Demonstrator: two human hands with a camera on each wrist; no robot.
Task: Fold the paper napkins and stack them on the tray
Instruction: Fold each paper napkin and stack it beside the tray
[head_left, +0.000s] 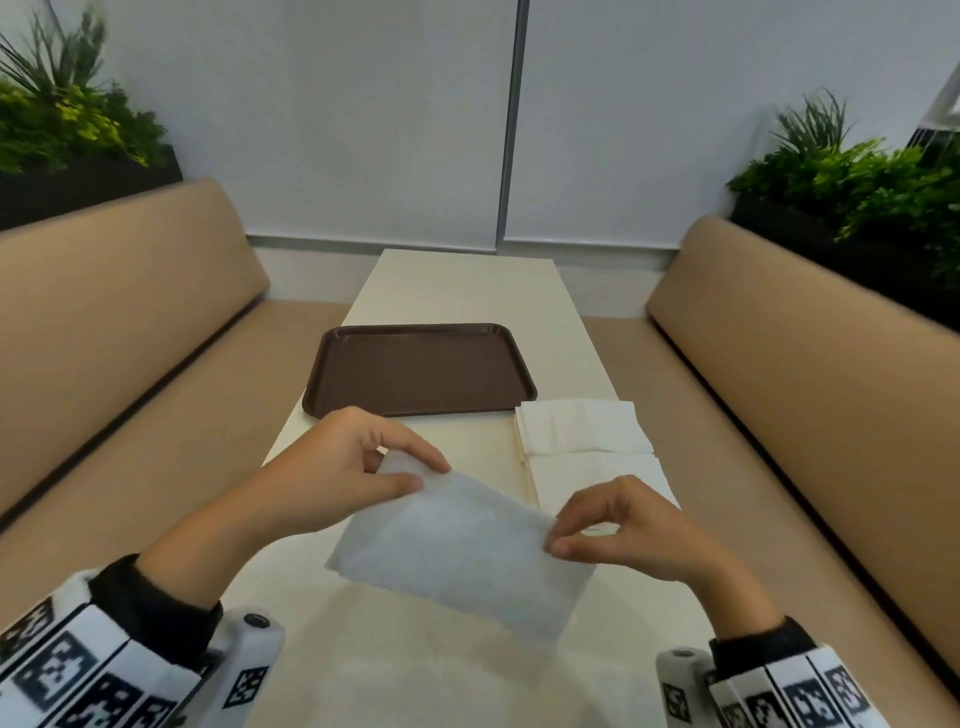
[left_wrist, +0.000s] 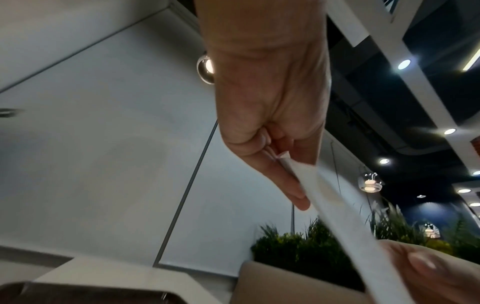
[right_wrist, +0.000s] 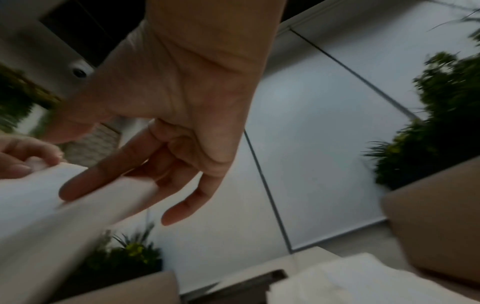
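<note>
The left hand (head_left: 353, 467) and right hand (head_left: 618, 525) each pinch a top corner of one napkin (head_left: 457, 551), held above the tabletop (head_left: 457, 291). Folding seems underway; next, likely, crease it and carry it to the empty tray (head_left: 415, 369), beside the napkin pile (head_left: 582, 431).

Your count: one tray, one held napkin, one pile, two hands.

You have one dark brown rectangular plastic tray (head_left: 418, 370) on the one long cream worktop (head_left: 457, 283), with nothing lying in it. You hold one white paper napkin (head_left: 457, 545) in the air, with two hands on it: your left hand (head_left: 332, 467) and your right hand (head_left: 628, 530). One pile of white paper napkins (head_left: 584, 434) lies beside the tray; how many sheets it has you cannot tell. Two tan padded benches (head_left: 119, 291) flank the worktop, and two dark planters of green plants (head_left: 78, 130) stand behind them, one on each side.
</note>
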